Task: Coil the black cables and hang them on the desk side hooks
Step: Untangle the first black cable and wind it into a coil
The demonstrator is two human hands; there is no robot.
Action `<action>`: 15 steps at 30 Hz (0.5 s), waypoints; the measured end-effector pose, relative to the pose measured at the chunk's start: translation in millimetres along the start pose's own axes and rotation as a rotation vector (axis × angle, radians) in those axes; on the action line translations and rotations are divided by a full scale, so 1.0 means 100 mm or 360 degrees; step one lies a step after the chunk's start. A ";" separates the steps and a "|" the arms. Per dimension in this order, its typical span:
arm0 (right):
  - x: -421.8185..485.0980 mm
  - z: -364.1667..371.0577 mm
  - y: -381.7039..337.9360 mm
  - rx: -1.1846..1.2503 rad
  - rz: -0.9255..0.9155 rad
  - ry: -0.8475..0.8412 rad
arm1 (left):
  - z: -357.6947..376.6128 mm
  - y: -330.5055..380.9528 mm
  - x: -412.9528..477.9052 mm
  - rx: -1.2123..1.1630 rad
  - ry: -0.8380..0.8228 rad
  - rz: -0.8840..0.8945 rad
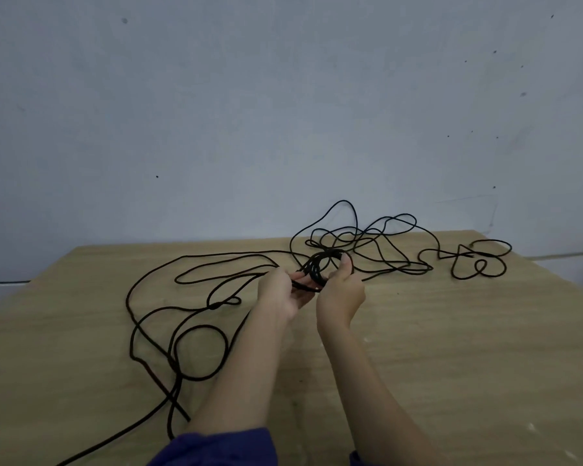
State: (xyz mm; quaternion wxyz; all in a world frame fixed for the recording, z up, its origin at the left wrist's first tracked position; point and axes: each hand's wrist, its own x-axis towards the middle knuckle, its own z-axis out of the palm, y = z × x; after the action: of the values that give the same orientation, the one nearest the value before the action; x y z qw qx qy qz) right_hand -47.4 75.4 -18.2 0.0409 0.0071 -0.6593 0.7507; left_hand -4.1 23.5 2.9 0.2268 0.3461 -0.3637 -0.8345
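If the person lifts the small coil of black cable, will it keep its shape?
Probably floppy: the loose black cable lies in soft, irregular loops on the desk. The coil would likely fall open unless pinched, as the right hand pinches it. Thin, so probably light.

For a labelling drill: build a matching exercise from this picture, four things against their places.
Things: 1 small coil; 2 round loop; 3 cable tangle; 4 blue sleeve.
Places: A bottom edge of view; B far right of the desk, by the wall; C held in left hand and right hand; D flat on the desk, near left.
Pairs: 1-C; 2-D; 3-B; 4-A.
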 end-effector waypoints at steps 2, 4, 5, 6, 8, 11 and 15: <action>-0.05 0.00 0.01 -0.0050 -0.0048 -0.0043 | 0.02 0.05 0.03 0.0153 0.0015 0.0010; -0.10 0.01 0.04 -0.0121 -0.0061 -0.0093 | 0.05 0.10 -0.01 0.0196 0.0014 0.0023; -0.14 0.01 0.04 -0.0164 -0.0069 -0.0121 | 0.07 0.10 -0.03 0.0160 -0.0007 0.0021; -0.16 0.02 0.06 -0.0202 -0.0085 -0.0154 | 0.09 0.11 -0.04 0.0121 -0.0017 0.0025; -0.21 -0.01 0.06 -0.0251 -0.0119 -0.0238 | 0.10 0.09 -0.04 0.0097 -0.0039 0.0037; -0.25 0.00 0.05 -0.0398 -0.0179 -0.0369 | 0.07 0.04 0.00 0.0185 0.0001 0.0118; -0.23 0.04 0.01 -0.0932 -0.0308 -0.0587 | 0.01 -0.02 0.09 0.0420 0.0304 0.0427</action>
State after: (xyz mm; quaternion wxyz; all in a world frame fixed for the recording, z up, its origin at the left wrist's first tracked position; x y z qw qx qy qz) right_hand -25.1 70.2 -20.0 -0.0075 0.1928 -0.8390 0.5088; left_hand -11.4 19.3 -1.8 0.3221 0.3990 -0.4894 -0.7054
